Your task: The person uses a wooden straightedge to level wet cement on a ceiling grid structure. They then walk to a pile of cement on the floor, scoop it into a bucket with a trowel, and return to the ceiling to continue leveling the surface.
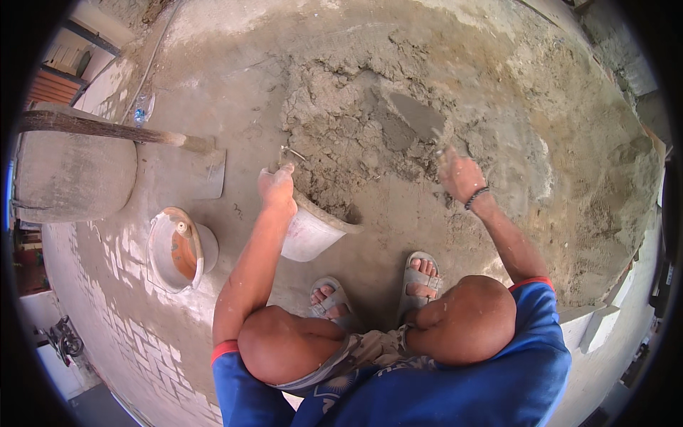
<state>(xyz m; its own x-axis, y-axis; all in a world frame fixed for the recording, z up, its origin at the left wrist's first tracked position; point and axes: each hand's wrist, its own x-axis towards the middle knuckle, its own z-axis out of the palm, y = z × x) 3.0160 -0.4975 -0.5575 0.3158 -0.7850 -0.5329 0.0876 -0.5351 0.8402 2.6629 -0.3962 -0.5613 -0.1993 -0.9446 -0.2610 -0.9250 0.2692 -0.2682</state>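
Note:
My left hand (277, 186) is closed at the rim of a whitish bucket (309, 235), which lies tipped with its mouth toward a heap of wet mortar (327, 114). A bit of the bucket's wire handle shows just above that hand. My right hand (460, 174), a dark bracelet at its wrist, grips a trowel (418, 116) by the handle. The trowel's flat grey blade rests on or in the mortar, pointing away to the left. Mortar partly hides the blade's edge, and my right fingers are slightly blurred.
A second pale bucket (158, 245) with something orange-brown inside stands at the left. Beyond it a wooden-handled hoe (107, 129) reaches over a large rounded container (75, 174). A plastic bottle (140, 114) lies farther back. My sandalled feet (420, 281) are close to the tipped bucket.

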